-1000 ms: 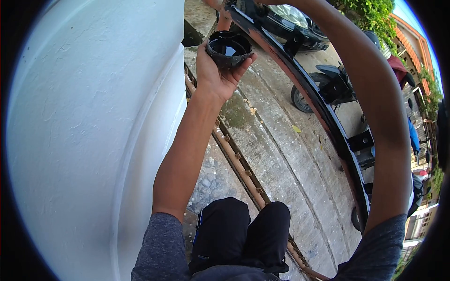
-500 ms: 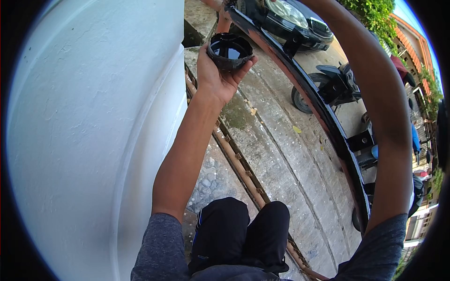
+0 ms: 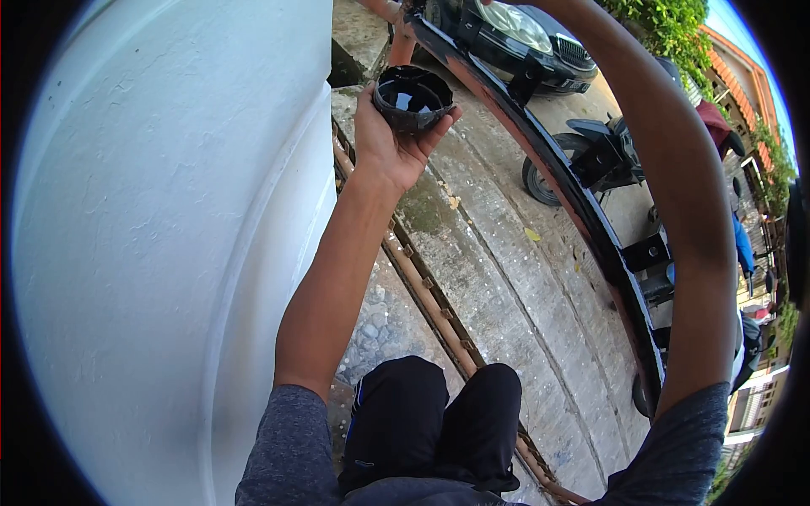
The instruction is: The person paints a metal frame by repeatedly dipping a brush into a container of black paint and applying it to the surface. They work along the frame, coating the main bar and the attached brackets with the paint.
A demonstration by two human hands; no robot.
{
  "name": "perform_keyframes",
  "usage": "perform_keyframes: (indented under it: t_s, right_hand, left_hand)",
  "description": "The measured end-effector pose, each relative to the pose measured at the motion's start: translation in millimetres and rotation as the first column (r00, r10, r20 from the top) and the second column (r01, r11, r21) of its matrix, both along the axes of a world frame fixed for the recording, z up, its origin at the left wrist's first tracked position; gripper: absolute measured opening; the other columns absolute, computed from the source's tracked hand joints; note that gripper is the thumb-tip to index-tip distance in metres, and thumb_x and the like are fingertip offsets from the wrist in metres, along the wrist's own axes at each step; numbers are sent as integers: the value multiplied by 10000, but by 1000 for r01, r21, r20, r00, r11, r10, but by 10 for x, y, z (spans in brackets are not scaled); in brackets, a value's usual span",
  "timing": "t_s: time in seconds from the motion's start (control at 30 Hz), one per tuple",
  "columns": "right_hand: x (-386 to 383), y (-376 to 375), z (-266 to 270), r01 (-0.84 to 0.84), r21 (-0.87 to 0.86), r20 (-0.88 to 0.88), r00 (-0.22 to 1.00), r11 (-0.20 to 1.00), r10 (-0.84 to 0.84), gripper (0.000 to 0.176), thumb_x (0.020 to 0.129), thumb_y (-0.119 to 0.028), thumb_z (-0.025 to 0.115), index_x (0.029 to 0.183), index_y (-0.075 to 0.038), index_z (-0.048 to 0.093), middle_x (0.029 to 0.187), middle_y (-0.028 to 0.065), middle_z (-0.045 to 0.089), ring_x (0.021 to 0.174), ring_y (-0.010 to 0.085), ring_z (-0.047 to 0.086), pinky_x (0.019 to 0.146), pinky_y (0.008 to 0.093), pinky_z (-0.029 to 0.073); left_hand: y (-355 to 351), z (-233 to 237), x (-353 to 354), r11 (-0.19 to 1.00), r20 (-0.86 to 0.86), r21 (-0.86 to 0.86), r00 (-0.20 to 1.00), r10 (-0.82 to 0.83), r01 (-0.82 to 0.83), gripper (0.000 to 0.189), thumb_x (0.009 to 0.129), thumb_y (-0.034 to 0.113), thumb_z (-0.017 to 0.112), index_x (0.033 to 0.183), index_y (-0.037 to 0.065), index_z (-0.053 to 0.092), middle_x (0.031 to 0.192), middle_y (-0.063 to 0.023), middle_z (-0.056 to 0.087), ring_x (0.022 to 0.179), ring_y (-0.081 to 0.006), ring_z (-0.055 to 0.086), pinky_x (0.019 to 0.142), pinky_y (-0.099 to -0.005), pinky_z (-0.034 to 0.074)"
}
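Beyond the curved, partly black-painted metal rail (image 3: 582, 190), a black car (image 3: 527, 51) and a motorcycle (image 3: 595, 152) stand on concrete paving (image 3: 506, 228). The left hand (image 3: 392, 148) cups a bowl of glossy dark liquid (image 3: 413, 99) from below, fingers partly curled; the right hand is mostly cropped at the top edge, its grip impossible to tell.

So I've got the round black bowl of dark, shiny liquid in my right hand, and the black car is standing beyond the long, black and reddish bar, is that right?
Not quite: the head view shows the round black bowl of dark, shiny liquid in your left hand. The black car is indeed standing beyond the long, black and reddish bar.
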State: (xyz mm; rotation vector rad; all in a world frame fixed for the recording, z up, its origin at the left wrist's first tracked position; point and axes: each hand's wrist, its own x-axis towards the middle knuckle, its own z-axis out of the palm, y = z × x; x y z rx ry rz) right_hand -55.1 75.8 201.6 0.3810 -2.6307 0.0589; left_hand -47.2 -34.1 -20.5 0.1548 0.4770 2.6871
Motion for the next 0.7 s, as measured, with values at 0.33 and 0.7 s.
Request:
perform_keyframes:
  t_s: [0.33, 0.7]
  right_hand:
    - [-91, -6, -112, 86, 239, -9, 996, 967, -86, 272, 761, -223, 604, 794, 26, 709, 778, 246, 680, 748, 379, 683, 687, 437, 542]
    - [-26, 119, -128, 21, 127, 42, 999, 992, -26, 317, 780, -257, 619, 821, 44, 709, 734, 237, 675, 709, 351, 684, 671, 436, 536]
  left_hand:
    - [-30, -52, -1, 1000, 20, -2, 1000, -11, 11, 654, 1010, 506, 225, 1221, -55, 486, 1017, -234, 644, 882, -416, 702, 663, -341, 672]
    - [15, -79, 86, 1000, 65, -9, 998, -16, 16, 638, 1008, 499, 233, 1226, -44, 486, 1040, -238, 637, 907, -417, 697, 675, -343, 673]
